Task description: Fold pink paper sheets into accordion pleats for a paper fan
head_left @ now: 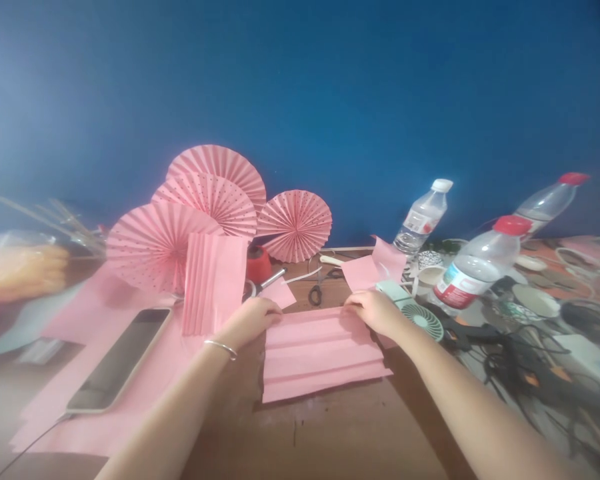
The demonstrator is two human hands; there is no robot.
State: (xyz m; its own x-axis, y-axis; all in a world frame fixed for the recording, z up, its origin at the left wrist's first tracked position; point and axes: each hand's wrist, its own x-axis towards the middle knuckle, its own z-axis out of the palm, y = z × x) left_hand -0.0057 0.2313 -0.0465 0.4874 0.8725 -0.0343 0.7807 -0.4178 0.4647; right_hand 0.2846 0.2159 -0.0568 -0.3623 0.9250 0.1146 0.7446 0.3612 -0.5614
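A pink paper sheet with several crosswise folds lies on the brown table in front of me. At its far left corner, my left hand pinches the edge, a bracelet on the wrist. The far right corner is gripped by my right hand, fingers closed on the paper. Just left of my left hand leans a partly pleated pink paper. Behind it stand several round pink paper fans, among them a small dotted paper fan.
A phone with a cable rests on pink sheets at the left. Plastic bottles, including a red-capped bottle, stand at the right beside a mint handheld fan and tangled black cables. Scissors lie behind the sheet.
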